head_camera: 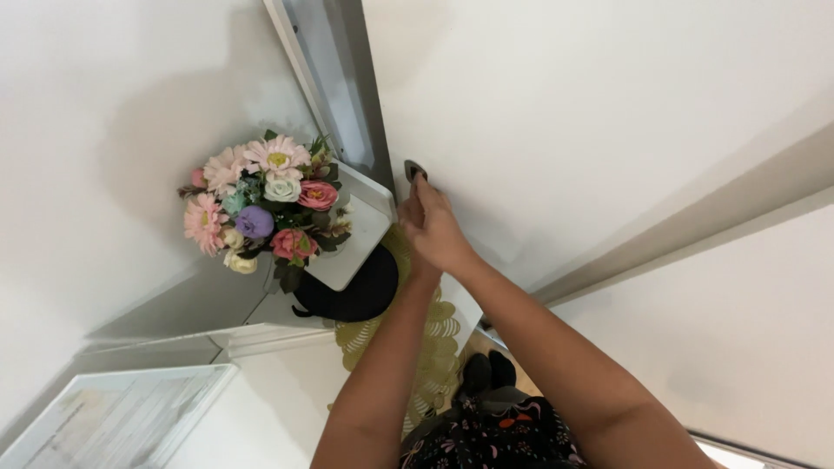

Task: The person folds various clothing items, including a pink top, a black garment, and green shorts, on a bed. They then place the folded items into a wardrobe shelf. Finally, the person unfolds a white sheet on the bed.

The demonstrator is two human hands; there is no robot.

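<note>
Both hands reach up the white wall: right hand [443,230] nearer, fingertips pinching a small dark oval knob [414,168]; left hand [410,217] hidden, grip unclear.

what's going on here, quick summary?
A person reaches both hands up to a white wall. The right hand fingers press on a small dark oval piece on that wall; the left hand is mostly hidden behind the right. Beside them sits a bouquet of pink, white and purple artificial flowers in a white square box, next to a round black object on a gold lacy placemat.
</note>
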